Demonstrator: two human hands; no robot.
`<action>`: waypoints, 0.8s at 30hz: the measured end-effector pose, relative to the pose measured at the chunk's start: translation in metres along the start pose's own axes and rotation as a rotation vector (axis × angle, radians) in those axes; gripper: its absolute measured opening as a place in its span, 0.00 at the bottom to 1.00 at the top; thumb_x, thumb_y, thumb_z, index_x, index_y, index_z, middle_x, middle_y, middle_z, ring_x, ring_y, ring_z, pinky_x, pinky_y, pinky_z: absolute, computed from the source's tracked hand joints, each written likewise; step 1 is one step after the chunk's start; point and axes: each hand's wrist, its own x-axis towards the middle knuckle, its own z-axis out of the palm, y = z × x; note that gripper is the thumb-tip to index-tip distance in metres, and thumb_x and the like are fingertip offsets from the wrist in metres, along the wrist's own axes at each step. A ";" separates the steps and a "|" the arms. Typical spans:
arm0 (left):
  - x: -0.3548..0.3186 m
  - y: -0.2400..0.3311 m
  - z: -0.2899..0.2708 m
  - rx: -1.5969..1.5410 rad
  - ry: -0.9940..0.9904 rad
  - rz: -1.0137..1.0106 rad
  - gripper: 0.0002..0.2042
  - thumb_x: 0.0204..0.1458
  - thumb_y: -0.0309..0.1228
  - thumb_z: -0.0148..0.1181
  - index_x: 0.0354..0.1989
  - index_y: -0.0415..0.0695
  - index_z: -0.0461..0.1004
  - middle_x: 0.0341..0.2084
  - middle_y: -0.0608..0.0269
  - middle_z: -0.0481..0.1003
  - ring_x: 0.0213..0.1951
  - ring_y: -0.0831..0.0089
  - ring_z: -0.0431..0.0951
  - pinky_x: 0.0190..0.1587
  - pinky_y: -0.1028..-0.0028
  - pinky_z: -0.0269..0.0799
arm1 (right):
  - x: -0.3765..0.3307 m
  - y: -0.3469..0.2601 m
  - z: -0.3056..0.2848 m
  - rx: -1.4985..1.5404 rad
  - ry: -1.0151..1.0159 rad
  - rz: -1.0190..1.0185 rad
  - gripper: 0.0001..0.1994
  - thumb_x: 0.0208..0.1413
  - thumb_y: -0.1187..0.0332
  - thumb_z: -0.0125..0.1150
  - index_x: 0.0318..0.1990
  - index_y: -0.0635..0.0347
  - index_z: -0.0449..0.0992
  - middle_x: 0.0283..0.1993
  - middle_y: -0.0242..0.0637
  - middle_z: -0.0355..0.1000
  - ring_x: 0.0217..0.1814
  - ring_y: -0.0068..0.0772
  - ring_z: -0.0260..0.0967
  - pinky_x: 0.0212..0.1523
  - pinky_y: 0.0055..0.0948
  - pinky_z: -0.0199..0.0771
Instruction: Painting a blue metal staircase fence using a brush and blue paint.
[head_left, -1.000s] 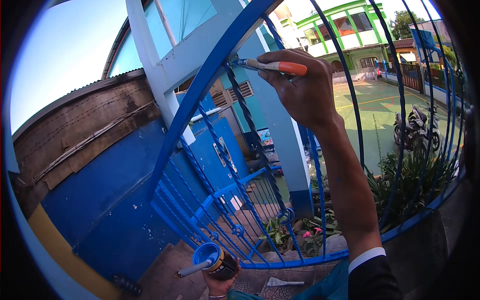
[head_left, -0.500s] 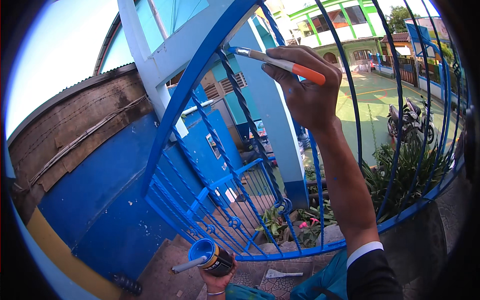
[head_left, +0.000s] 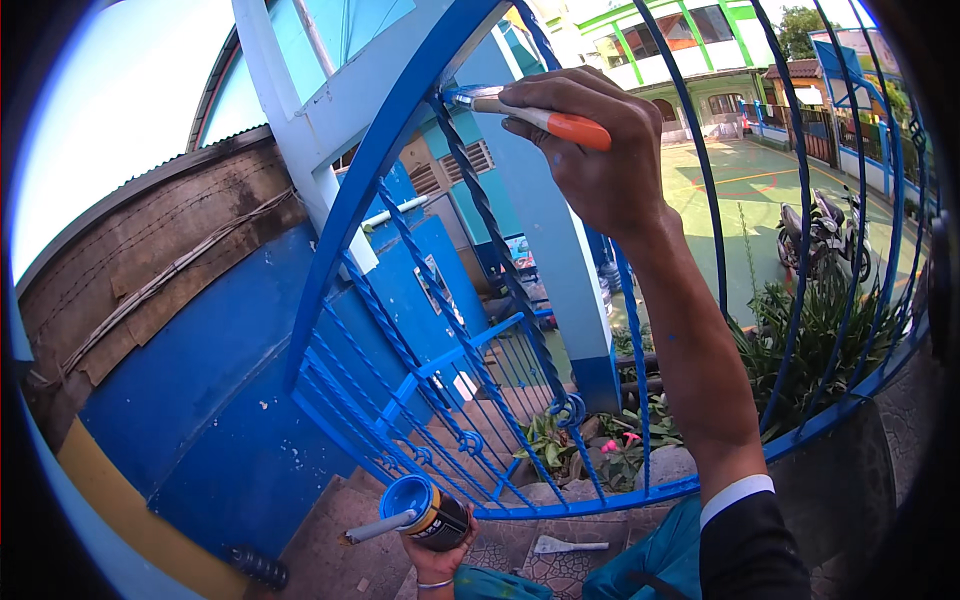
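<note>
An outdoor stairway beside a courtyard: concrete steps [head_left: 322,535], a blue railing [head_left: 368,185], leafy plants [head_left: 818,322], a painted sports court [head_left: 762,215], basketball backboard [head_left: 826,80], parked motorcycles [head_left: 826,228] and a green-and-white building [head_left: 700,84].

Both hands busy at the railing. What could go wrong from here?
1. The open black cylindrical paint can appears tilted in the left hand; blue paint might slop out.
2. A long grey stick juts past the can's rim and could get knocked.
3. The right hand holds the pale-handled, orange-ended paintbrush up at the blue metal railing; drips might land on the black sleeve.
</note>
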 end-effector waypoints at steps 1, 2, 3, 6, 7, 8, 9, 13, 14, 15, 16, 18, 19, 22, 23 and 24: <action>0.000 -0.002 0.002 -0.001 0.001 -0.001 0.47 0.51 0.71 0.53 0.68 0.43 0.68 0.59 0.35 0.71 0.64 0.35 0.68 0.60 0.37 0.68 | 0.001 0.003 0.003 -0.013 -0.003 -0.011 0.16 0.46 0.86 0.66 0.41 0.57 0.86 0.42 0.38 0.84 0.43 0.39 0.83 0.44 0.33 0.83; 0.000 -0.005 0.003 0.014 -0.003 -0.001 0.46 0.51 0.71 0.54 0.68 0.43 0.68 0.59 0.34 0.71 0.64 0.35 0.68 0.61 0.37 0.68 | 0.002 0.007 0.003 -0.028 0.010 -0.031 0.15 0.47 0.85 0.67 0.41 0.58 0.86 0.42 0.38 0.84 0.45 0.39 0.83 0.45 0.33 0.83; 0.000 -0.005 0.004 0.029 -0.009 0.005 0.46 0.51 0.71 0.54 0.68 0.43 0.68 0.59 0.34 0.71 0.64 0.34 0.68 0.61 0.37 0.68 | 0.003 0.006 0.003 -0.024 0.011 -0.031 0.15 0.47 0.85 0.67 0.41 0.58 0.86 0.42 0.38 0.84 0.45 0.39 0.83 0.45 0.33 0.83; 0.000 -0.003 0.000 0.037 0.000 0.017 0.47 0.50 0.71 0.54 0.68 0.43 0.68 0.58 0.32 0.71 0.64 0.34 0.68 0.61 0.37 0.68 | 0.005 0.004 -0.004 0.024 0.153 -0.119 0.13 0.49 0.83 0.69 0.41 0.58 0.86 0.42 0.39 0.84 0.43 0.38 0.83 0.46 0.33 0.83; 0.000 -0.002 0.000 0.036 0.000 0.020 0.47 0.50 0.71 0.54 0.68 0.43 0.68 0.58 0.32 0.71 0.64 0.34 0.68 0.61 0.37 0.68 | 0.003 0.003 -0.005 0.026 0.154 -0.118 0.13 0.49 0.83 0.69 0.41 0.58 0.86 0.42 0.39 0.84 0.43 0.38 0.83 0.46 0.33 0.83; 0.000 -0.001 0.000 0.028 0.018 0.021 0.47 0.50 0.71 0.54 0.68 0.43 0.68 0.58 0.32 0.71 0.64 0.34 0.68 0.61 0.37 0.68 | 0.000 0.000 -0.008 0.039 0.114 -0.071 0.13 0.48 0.84 0.69 0.41 0.58 0.86 0.42 0.39 0.84 0.43 0.38 0.83 0.45 0.33 0.84; 0.000 0.000 0.000 0.020 0.037 0.020 0.47 0.50 0.71 0.54 0.68 0.43 0.68 0.58 0.31 0.71 0.64 0.34 0.68 0.61 0.37 0.68 | -0.002 -0.004 -0.010 0.049 0.073 -0.023 0.14 0.48 0.84 0.68 0.41 0.58 0.86 0.41 0.38 0.84 0.43 0.38 0.83 0.45 0.33 0.84; 0.001 0.001 -0.003 0.011 0.015 0.021 0.47 0.50 0.71 0.54 0.68 0.43 0.68 0.58 0.31 0.71 0.64 0.34 0.68 0.61 0.37 0.68 | -0.001 -0.002 0.008 -0.010 0.081 -0.050 0.17 0.46 0.85 0.66 0.43 0.58 0.86 0.42 0.38 0.84 0.43 0.39 0.82 0.44 0.34 0.83; 0.001 -0.001 -0.002 0.018 0.022 0.016 0.46 0.50 0.71 0.54 0.68 0.43 0.68 0.58 0.31 0.71 0.64 0.34 0.68 0.61 0.37 0.68 | -0.003 -0.002 0.008 -0.018 0.139 -0.033 0.19 0.44 0.86 0.65 0.44 0.57 0.86 0.42 0.38 0.84 0.43 0.40 0.82 0.43 0.35 0.82; 0.000 -0.001 -0.001 0.023 0.028 0.023 0.46 0.50 0.70 0.54 0.67 0.43 0.68 0.58 0.31 0.71 0.64 0.34 0.68 0.61 0.37 0.68 | -0.004 -0.006 0.008 -0.009 0.141 -0.033 0.19 0.44 0.86 0.65 0.44 0.57 0.86 0.42 0.38 0.84 0.43 0.40 0.82 0.43 0.35 0.82; -0.001 -0.001 0.001 0.020 0.026 0.031 0.46 0.50 0.70 0.54 0.67 0.43 0.68 0.58 0.31 0.71 0.64 0.34 0.68 0.61 0.37 0.68 | -0.007 -0.012 0.005 -0.019 0.166 -0.044 0.19 0.44 0.86 0.65 0.44 0.57 0.86 0.43 0.38 0.84 0.43 0.40 0.81 0.43 0.35 0.82; -0.002 -0.002 0.003 -0.026 0.004 0.010 0.46 0.50 0.70 0.54 0.68 0.45 0.68 0.59 0.31 0.70 0.64 0.34 0.68 0.61 0.37 0.68 | -0.014 -0.020 0.003 -0.065 0.147 -0.038 0.20 0.43 0.87 0.67 0.44 0.56 0.86 0.43 0.37 0.83 0.45 0.39 0.80 0.43 0.34 0.82; 0.000 0.000 -0.001 -0.028 0.006 0.008 0.46 0.50 0.70 0.54 0.68 0.45 0.68 0.59 0.31 0.70 0.64 0.34 0.68 0.61 0.37 0.68 | -0.016 -0.020 0.006 -0.065 0.144 -0.039 0.20 0.43 0.87 0.67 0.44 0.56 0.86 0.43 0.37 0.83 0.45 0.39 0.80 0.43 0.34 0.82; 0.004 0.005 -0.011 0.008 0.042 0.011 0.45 0.51 0.70 0.53 0.68 0.45 0.68 0.59 0.31 0.70 0.64 0.34 0.68 0.60 0.36 0.68 | -0.015 -0.021 0.022 -0.118 0.100 0.031 0.19 0.42 0.85 0.72 0.43 0.54 0.85 0.43 0.35 0.83 0.46 0.37 0.80 0.42 0.35 0.82; 0.003 0.006 -0.012 0.015 0.036 0.016 0.45 0.52 0.70 0.53 0.68 0.44 0.68 0.59 0.30 0.70 0.64 0.34 0.67 0.61 0.36 0.68 | -0.015 -0.024 0.025 -0.119 0.098 0.031 0.19 0.42 0.85 0.72 0.43 0.54 0.85 0.43 0.35 0.83 0.46 0.37 0.80 0.42 0.35 0.82; 0.003 0.006 -0.012 0.022 0.028 0.023 0.45 0.52 0.70 0.52 0.67 0.44 0.68 0.59 0.30 0.70 0.64 0.34 0.67 0.61 0.37 0.69 | -0.014 -0.028 0.027 -0.106 0.074 -0.021 0.17 0.43 0.83 0.73 0.42 0.54 0.85 0.43 0.35 0.83 0.46 0.37 0.80 0.42 0.35 0.82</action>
